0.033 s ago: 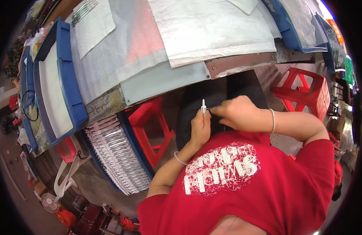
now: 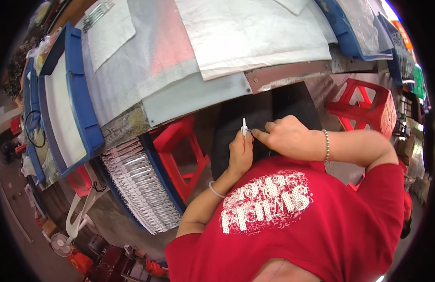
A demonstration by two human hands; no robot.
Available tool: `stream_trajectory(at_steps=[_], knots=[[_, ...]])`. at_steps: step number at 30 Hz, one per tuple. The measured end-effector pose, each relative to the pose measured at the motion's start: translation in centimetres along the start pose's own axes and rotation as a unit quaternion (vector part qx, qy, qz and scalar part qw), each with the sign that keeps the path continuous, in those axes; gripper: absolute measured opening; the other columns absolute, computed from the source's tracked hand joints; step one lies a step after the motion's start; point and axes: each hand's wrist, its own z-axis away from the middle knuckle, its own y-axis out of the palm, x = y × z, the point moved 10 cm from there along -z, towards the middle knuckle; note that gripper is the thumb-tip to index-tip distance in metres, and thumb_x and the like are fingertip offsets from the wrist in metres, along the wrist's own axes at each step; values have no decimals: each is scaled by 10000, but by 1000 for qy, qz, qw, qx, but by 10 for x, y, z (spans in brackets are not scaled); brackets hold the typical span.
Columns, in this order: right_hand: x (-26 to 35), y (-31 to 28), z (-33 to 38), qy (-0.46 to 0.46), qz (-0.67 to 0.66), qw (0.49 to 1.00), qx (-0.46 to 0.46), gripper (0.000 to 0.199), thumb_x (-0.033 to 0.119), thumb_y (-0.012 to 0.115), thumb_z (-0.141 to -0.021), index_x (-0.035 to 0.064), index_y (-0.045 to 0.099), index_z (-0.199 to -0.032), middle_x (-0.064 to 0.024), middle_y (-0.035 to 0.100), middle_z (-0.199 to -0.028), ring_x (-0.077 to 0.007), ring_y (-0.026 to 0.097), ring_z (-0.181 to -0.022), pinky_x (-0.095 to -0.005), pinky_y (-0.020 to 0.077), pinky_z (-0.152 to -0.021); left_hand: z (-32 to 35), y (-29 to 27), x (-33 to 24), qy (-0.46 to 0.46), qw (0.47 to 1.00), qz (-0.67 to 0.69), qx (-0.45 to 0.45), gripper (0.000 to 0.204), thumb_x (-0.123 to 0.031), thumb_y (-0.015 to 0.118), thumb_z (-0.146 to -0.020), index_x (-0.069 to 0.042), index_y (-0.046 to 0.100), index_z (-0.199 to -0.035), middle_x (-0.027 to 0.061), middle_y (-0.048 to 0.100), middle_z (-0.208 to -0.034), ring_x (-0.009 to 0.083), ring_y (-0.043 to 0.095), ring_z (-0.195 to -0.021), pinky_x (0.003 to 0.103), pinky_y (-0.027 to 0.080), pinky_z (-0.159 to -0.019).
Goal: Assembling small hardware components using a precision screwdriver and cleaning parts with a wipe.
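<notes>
Over my lap, my left hand is closed around a slim white piece with a narrow pointed tip, which stands up out of the fist. Most of the piece is hidden by the fingers. My right hand is close on its right, with fingers curled and the index finger reaching toward the white piece. A tiny dark bit shows at that fingertip, too small to name. Below and left of the bench, a blue crate holds stacked rows of slim silver and whitish-pink parts.
In front is a workbench covered with white sheets, its worn edge just beyond my hands. Blue trays sit at the bench's left and right. Red plastic stools stand under and beside it. Several thin metal parts lie at the far left.
My right hand, smeared by motion before, now shows sharply and has turned slightly at the wrist. My left hand and the white piece hold their place.
</notes>
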Motion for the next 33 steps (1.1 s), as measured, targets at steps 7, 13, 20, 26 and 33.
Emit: stream_trajectory(at_steps=[7, 13, 20, 26, 33], knots=[[-57, 47, 4, 259, -538, 797, 84, 403, 50, 699, -696, 10, 680, -1096, -200, 676, -795, -326, 661, -714, -387, 509, -633, -3, -6, -25, 98, 992, -78, -16, 146, -97, 452, -953, 24, 505, -892, 198, 582, -711, 369, 622, -657, 417, 444, -546], [7, 0, -6, 1, 66, 998, 22, 469, 127, 532, -789, 23, 559, -1245, -133, 610, -694, -258, 663, -652, -358, 506, -493, -4, -1, -7, 42, 999, -12, -6, 167, -111, 450, -963, 27, 512, -893, 197, 586, -710, 360, 625, -647, 407, 448, -543], [-30, 8, -7, 106, -131, 986, 17, 346, 163, 630, -801, 80, 660, -1136, -181, 656, -725, -321, 649, -692, -403, 500, -537, -6, -5, -25, 107, 992, -54, -31, 161, -111, 456, -956, 27, 514, -897, 191, 581, -697, 351, 619, -629, 401, 447, -538], [-56, 38, 4, 136, -465, 872, -72, 323, 116, 610, -852, 2, 640, -1153, -164, 695, -840, -152, 632, -648, -296, 499, -639, -5, -1, -5, 56, 998, -29, 21, 172, -136, 458, -964, 17, 504, -901, 150, 556, -636, 268, 606, -553, 369, 417, -480], [-11, -26, 53, 91, -228, 945, -213, 281, 96, 662, -811, -2, 618, -1071, -146, 579, -958, -329, 579, -875, -376, 480, -751, 10, -17, -65, -2, 983, 103, 151, 350, -261, 441, -1009, -4, 563, -1213, -5, 565, -829, 60, 495, -681, 170, 389, -606]])
